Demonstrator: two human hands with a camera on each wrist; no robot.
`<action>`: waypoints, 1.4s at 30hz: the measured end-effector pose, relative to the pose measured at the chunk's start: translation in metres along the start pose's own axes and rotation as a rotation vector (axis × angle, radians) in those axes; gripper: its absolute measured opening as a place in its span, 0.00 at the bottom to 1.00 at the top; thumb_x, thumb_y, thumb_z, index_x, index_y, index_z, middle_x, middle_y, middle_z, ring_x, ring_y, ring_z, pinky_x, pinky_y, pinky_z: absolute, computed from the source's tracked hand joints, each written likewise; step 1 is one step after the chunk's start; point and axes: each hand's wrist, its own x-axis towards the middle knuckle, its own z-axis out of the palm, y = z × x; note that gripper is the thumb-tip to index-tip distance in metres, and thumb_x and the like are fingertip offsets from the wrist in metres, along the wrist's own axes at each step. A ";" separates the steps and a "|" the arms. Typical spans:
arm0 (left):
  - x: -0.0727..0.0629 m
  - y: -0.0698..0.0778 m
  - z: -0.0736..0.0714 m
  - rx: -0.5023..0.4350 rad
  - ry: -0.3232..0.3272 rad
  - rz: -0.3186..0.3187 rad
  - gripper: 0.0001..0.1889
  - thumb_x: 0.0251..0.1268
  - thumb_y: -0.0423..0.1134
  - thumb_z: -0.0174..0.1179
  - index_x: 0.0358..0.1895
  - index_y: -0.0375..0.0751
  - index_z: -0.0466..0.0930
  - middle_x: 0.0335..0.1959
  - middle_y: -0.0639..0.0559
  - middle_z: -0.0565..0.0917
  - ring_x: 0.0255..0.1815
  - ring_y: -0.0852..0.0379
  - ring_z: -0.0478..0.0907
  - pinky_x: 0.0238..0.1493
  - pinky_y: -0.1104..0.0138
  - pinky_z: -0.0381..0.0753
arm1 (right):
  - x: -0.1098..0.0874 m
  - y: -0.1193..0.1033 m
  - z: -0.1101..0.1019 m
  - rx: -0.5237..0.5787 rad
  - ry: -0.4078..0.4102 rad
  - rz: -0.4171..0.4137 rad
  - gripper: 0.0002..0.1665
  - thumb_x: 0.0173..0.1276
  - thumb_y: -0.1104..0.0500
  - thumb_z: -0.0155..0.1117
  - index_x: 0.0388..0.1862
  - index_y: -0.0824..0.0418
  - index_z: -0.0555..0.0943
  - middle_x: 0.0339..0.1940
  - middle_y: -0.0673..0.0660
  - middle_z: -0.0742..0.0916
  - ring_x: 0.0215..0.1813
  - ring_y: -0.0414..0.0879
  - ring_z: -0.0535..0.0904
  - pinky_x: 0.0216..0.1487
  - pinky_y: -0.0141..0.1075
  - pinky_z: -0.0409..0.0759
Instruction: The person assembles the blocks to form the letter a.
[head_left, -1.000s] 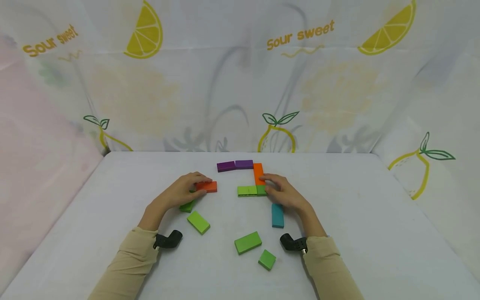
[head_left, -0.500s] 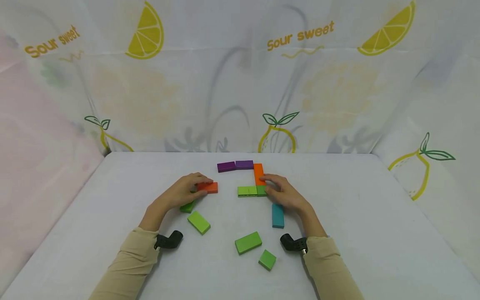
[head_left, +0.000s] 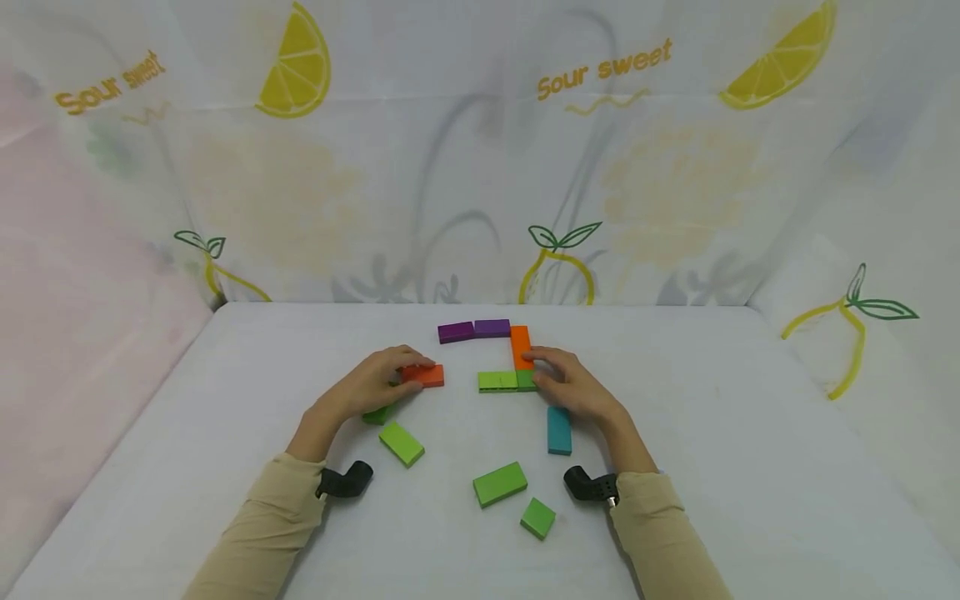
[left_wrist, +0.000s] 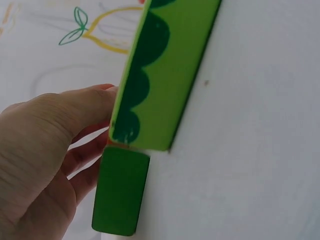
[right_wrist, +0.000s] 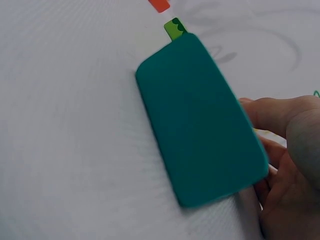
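Note:
My left hand (head_left: 367, 387) pinches a red-orange block (head_left: 424, 377) between thumb and fingers, just above the table. A dark green block (head_left: 377, 415) lies partly under that hand; in the left wrist view, a light green block with dark scallops (left_wrist: 165, 80) partly hides the fingers. My right hand (head_left: 577, 387) rests at the right side of an orange block (head_left: 521, 346), its fingertips touching the edge. Its thumb is by a small green block (head_left: 527, 381), which adjoins a light green block (head_left: 498, 382). A teal block (head_left: 558, 431) sits near the right wrist.
Two purple blocks (head_left: 492, 328) form a row at the back, meeting the orange block's top end. Nearer the front lie a light green block (head_left: 402, 443), a green block (head_left: 500, 484) and a small green block (head_left: 537, 518). A lemon-print cloth (head_left: 480, 167) hangs behind the white table (head_left: 712, 433).
My left hand has shifted slightly to the right with the red-orange block. The right hand keeps its place beside the orange block. The whole head view has drifted a little.

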 end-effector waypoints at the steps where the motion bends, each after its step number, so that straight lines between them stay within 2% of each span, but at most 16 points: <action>1: 0.001 0.001 0.001 -0.001 -0.007 0.003 0.18 0.61 0.36 0.62 0.55 0.43 0.79 0.52 0.48 0.81 0.49 0.54 0.76 0.50 0.59 0.78 | -0.001 0.000 0.000 -0.005 0.000 0.004 0.23 0.71 0.60 0.52 0.65 0.61 0.70 0.72 0.63 0.66 0.75 0.62 0.52 0.72 0.61 0.48; 7: 0.006 0.007 0.004 0.002 -0.013 0.009 0.17 0.61 0.36 0.63 0.54 0.45 0.80 0.51 0.50 0.81 0.46 0.56 0.76 0.46 0.63 0.78 | 0.000 0.002 -0.003 -0.019 0.009 -0.012 0.23 0.71 0.60 0.52 0.65 0.61 0.70 0.72 0.64 0.66 0.74 0.63 0.53 0.72 0.62 0.48; 12: 0.004 0.007 0.000 0.006 -0.018 0.003 0.17 0.61 0.36 0.62 0.54 0.45 0.80 0.51 0.50 0.81 0.45 0.56 0.75 0.46 0.64 0.77 | 0.006 0.001 -0.001 -0.011 0.000 -0.036 0.23 0.71 0.60 0.52 0.65 0.61 0.70 0.72 0.64 0.66 0.75 0.62 0.53 0.72 0.61 0.48; 22: 0.009 0.009 0.003 -0.011 -0.020 0.007 0.18 0.61 0.36 0.62 0.55 0.45 0.79 0.52 0.50 0.81 0.47 0.55 0.75 0.48 0.61 0.77 | 0.002 0.003 -0.005 -0.026 0.018 -0.030 0.23 0.71 0.61 0.52 0.65 0.61 0.70 0.71 0.64 0.66 0.74 0.62 0.54 0.72 0.61 0.49; 29: 0.003 0.007 0.000 -0.007 -0.050 -0.036 0.20 0.61 0.36 0.63 0.57 0.46 0.78 0.53 0.50 0.81 0.48 0.54 0.75 0.51 0.58 0.77 | 0.003 0.004 0.000 -0.027 0.002 -0.026 0.24 0.72 0.59 0.52 0.66 0.59 0.69 0.72 0.63 0.66 0.74 0.62 0.52 0.72 0.61 0.49; 35: 0.000 0.008 -0.002 -0.026 -0.084 -0.022 0.21 0.61 0.36 0.62 0.59 0.45 0.77 0.56 0.49 0.80 0.52 0.52 0.75 0.55 0.56 0.76 | 0.002 0.004 0.002 -0.031 0.008 -0.035 0.24 0.71 0.61 0.52 0.65 0.61 0.70 0.72 0.64 0.66 0.74 0.63 0.53 0.72 0.61 0.49; 42: 0.002 0.009 -0.003 -0.019 -0.072 -0.002 0.21 0.61 0.35 0.62 0.59 0.44 0.77 0.56 0.48 0.80 0.55 0.51 0.75 0.56 0.55 0.76 | 0.003 0.003 0.000 -0.022 0.011 -0.043 0.24 0.71 0.61 0.52 0.65 0.61 0.70 0.72 0.64 0.66 0.74 0.61 0.54 0.72 0.60 0.49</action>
